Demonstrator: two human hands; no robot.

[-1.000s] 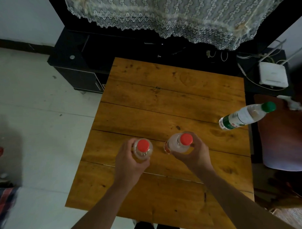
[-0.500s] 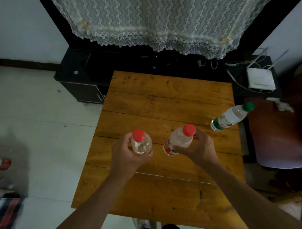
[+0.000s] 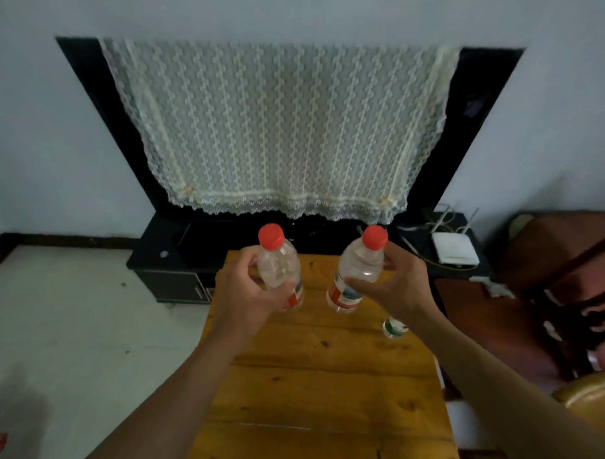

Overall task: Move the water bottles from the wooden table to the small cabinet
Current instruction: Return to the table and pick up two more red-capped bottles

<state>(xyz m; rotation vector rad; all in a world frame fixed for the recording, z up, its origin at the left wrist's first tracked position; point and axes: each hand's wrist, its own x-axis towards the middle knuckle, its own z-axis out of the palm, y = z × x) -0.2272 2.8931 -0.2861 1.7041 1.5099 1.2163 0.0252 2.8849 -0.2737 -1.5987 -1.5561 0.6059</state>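
My left hand (image 3: 248, 293) grips a clear water bottle with a red cap (image 3: 278, 261), held upright above the far part of the wooden table (image 3: 320, 383). My right hand (image 3: 395, 288) holds a second red-capped bottle (image 3: 359, 268), tilted slightly left, also in the air. A third bottle with a green label (image 3: 393, 327) lies on the table by its right edge, mostly hidden behind my right forearm. Beyond the table stands a low black cabinet (image 3: 168, 261) under a television draped in lace.
The lace-covered television (image 3: 291, 133) stands on the black cabinet against the wall. A white router (image 3: 454, 247) with cables sits on the cabinet's right end. A dark red wooden chair (image 3: 543, 289) is to the table's right. Pale floor lies on the left.
Both hands have lifted their bottles off the table and carried them up and forward toward the cabinet. My view has tilted upward, showing the whole television.
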